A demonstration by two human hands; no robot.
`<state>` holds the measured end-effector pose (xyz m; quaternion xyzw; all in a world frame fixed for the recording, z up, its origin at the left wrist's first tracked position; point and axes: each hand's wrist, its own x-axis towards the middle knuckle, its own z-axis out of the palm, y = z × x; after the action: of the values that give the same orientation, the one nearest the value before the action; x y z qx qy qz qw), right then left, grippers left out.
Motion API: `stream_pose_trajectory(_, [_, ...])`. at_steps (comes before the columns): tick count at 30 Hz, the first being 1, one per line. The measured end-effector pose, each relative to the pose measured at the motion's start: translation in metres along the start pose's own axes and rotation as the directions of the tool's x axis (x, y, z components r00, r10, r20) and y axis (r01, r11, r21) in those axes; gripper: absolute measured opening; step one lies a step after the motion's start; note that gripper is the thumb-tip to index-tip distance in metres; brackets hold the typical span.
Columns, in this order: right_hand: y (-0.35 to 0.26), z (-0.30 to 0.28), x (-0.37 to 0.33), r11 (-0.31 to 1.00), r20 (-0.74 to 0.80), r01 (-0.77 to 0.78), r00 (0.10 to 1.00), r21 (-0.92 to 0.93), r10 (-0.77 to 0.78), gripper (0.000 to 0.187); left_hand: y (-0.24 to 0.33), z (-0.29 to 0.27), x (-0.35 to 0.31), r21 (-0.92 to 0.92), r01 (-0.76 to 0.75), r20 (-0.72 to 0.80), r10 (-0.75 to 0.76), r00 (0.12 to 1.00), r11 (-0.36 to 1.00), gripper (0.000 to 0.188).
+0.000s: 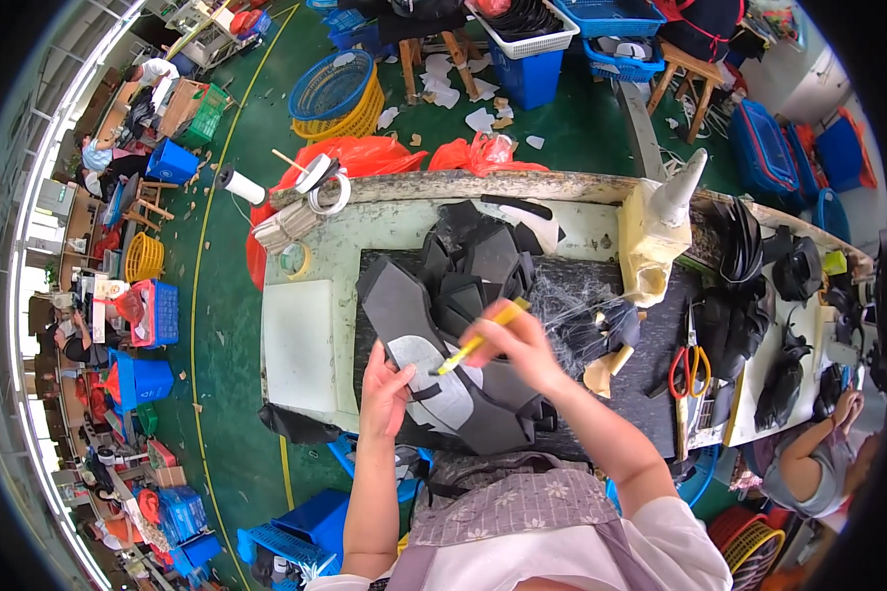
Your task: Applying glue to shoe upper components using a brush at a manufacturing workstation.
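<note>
My left hand (385, 390) grips the left edge of a flat dark grey sheet piece (394, 298), thumb on top. A light grey patch (417, 357) lies on that piece, with a dark strip beside it. In my right hand (520, 345) is a yellow-handled brush (470, 348), slanted down to the left. Its dark tip is at the light grey patch; whether it touches cannot be told. Behind and under the piece lies a heap of black cut pieces (491, 254).
A stringy, glue-smeared yellow container (648, 251) with a whitish cone stands at the back right. Scissors (697, 372) with orange handles lie right of the black mat (650, 430). A white board (299, 345) is at left, tape rolls (329, 192) behind it. Another person (808, 463) sits at right.
</note>
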<state>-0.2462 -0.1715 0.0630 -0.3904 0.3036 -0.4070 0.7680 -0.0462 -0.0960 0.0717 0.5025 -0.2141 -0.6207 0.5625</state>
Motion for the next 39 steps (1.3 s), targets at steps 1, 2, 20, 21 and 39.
stream_pose_trajectory(1, [0.008,0.006,0.018,0.997,-0.109,-0.012,0.994,-0.083,0.003,0.019,-0.002,-0.003,0.0,-0.029,0.001,0.002,-0.001,1.0,1.0,0.06])
stream_pose_trajectory(2, [0.01,0.012,0.039,0.997,-0.233,0.077,0.969,-0.016,-0.079,0.018,-0.003,-0.005,0.001,-0.058,0.0,0.003,0.0,1.0,0.998,0.063])
stream_pose_trajectory(20, [0.04,-0.035,-0.09,0.952,-0.243,0.052,0.961,-0.301,-0.129,0.012,-0.009,-0.012,-0.009,-0.075,-0.144,-0.057,0.14,0.989,0.987,0.063])
stream_pose_trajectory(21, [0.029,-0.022,-0.086,0.944,-0.186,0.197,0.95,-0.266,-0.251,0.012,-0.008,-0.014,-0.009,-0.039,-0.163,-0.047,0.161,0.986,0.986,0.062])
stream_pose_trajectory(39, [0.045,0.023,-0.058,0.545,0.496,0.747,0.663,-0.381,-0.561,0.026,-0.008,-0.024,-0.028,-0.009,-0.094,-0.086,0.093,0.992,0.995,0.047])
